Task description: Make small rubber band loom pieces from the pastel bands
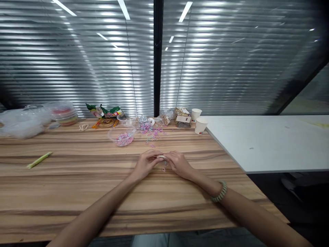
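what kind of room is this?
Probably an office or meeting room: closed window blinds, ceiling strip lights reflected in them, and a wooden table abutting a white table.

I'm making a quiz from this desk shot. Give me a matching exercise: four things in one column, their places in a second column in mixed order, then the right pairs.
Things:
1. clear plastic bowl
2. green stick
3. paper cups
4. beaded bracelet

Places:
A. on the right wrist
B. at the far edge of the wooden table, beside the white table
C. alone on the wood, far to the left of the left hand
D. beyond both hands, holding small pink pieces

Pairs: 1-D, 2-C, 3-B, 4-A
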Available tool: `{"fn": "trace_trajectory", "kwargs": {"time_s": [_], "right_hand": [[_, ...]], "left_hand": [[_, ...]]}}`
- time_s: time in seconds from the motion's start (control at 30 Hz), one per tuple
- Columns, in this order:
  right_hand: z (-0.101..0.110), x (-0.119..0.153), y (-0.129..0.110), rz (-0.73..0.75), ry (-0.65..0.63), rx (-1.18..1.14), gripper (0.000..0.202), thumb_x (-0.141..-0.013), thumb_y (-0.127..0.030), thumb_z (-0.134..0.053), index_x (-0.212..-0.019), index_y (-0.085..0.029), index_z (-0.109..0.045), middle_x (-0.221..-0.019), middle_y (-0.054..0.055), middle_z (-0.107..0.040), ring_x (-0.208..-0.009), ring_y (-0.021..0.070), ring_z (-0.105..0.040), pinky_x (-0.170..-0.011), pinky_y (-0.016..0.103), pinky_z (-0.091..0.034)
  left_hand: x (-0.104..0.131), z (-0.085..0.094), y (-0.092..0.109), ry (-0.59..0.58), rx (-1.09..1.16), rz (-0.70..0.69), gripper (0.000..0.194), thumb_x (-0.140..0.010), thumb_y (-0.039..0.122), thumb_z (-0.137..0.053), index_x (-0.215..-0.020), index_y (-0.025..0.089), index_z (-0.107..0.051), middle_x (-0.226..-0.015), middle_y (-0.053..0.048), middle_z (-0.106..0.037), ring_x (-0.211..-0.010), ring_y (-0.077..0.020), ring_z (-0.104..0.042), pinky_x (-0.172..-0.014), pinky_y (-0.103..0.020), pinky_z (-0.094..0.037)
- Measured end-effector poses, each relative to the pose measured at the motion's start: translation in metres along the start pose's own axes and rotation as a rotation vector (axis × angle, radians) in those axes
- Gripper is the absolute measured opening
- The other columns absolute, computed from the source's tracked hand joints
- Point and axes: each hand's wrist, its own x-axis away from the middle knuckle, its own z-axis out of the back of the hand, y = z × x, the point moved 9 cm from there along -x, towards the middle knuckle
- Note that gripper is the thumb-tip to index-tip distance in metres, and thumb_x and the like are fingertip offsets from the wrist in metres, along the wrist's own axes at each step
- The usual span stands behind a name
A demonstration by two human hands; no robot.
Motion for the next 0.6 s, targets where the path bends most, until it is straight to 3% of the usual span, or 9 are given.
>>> {"fn": "trace_trajectory", "kwargs": {"time_s": [0.1, 0.2, 0.33, 0.43, 0.6], "right_hand": [[0.004, -0.002, 0.003, -0.073, 0.012, -0.086, 0.024, -0.086, -0.024, -0.042, -0.100, -0.017, -0.060, -0.089, 0.008, -0.065, -0.081, 0.0199, -0.057, -0.073, 0.032, -0.042], [0.009, -0.002, 0.015, -0.245, 0.070, -0.366, 0.024, -0.083, -0.031, -0.047, -0.099, -0.019, -0.061, -0.092, 0.007, -0.065, -0.076, 0.0178, -0.059, -0.071, 0.030, -0.044], [0.005, 0.000, 0.030, -0.447, 0.148, -0.843, 0.023, -0.075, -0.035, -0.057, -0.083, -0.015, -0.063, -0.080, 0.005, -0.065, -0.062, 0.0146, -0.058, -0.057, 0.025, -0.045], [-0.002, -0.001, 0.029, -0.476, 0.159, -1.137, 0.024, -0.069, -0.033, -0.065, -0.083, -0.014, -0.061, -0.077, 0.004, -0.064, -0.070, 0.0147, -0.057, -0.065, 0.026, -0.044], [-0.016, -0.001, 0.027, -0.512, 0.090, -1.345, 0.024, -0.071, -0.033, -0.063, -0.083, -0.013, -0.062, -0.068, 0.001, -0.058, -0.062, 0.0101, -0.049, -0.060, 0.023, -0.039]], "left_hand": [[-0.001, 0.007, -0.006, 0.071, -0.055, 0.036, 0.020, -0.071, 0.031, -0.060, -0.080, 0.014, -0.067, -0.080, -0.008, -0.066, -0.076, -0.0176, -0.060, -0.070, -0.028, -0.047], [-0.001, 0.011, -0.019, 0.095, -0.020, 0.140, 0.023, -0.069, 0.033, -0.061, -0.078, 0.012, -0.066, -0.069, -0.006, -0.066, -0.063, -0.0160, -0.059, -0.061, -0.026, -0.046], [-0.001, 0.000, -0.022, 0.002, -0.004, 0.199, 0.026, -0.069, 0.036, -0.060, -0.074, 0.011, -0.065, -0.073, -0.007, -0.066, -0.067, -0.0165, -0.059, -0.063, -0.025, -0.045], [0.002, -0.009, -0.019, -0.054, 0.029, 0.213, 0.027, -0.070, 0.037, -0.059, -0.075, 0.010, -0.064, -0.075, -0.008, -0.066, -0.070, -0.0165, -0.059, -0.066, -0.026, -0.044], [0.006, -0.027, -0.016, -0.181, 0.107, 0.203, 0.029, -0.074, 0.039, -0.054, -0.075, 0.010, -0.062, -0.071, -0.007, -0.065, -0.067, -0.0158, -0.059, -0.065, -0.026, -0.044]]}}
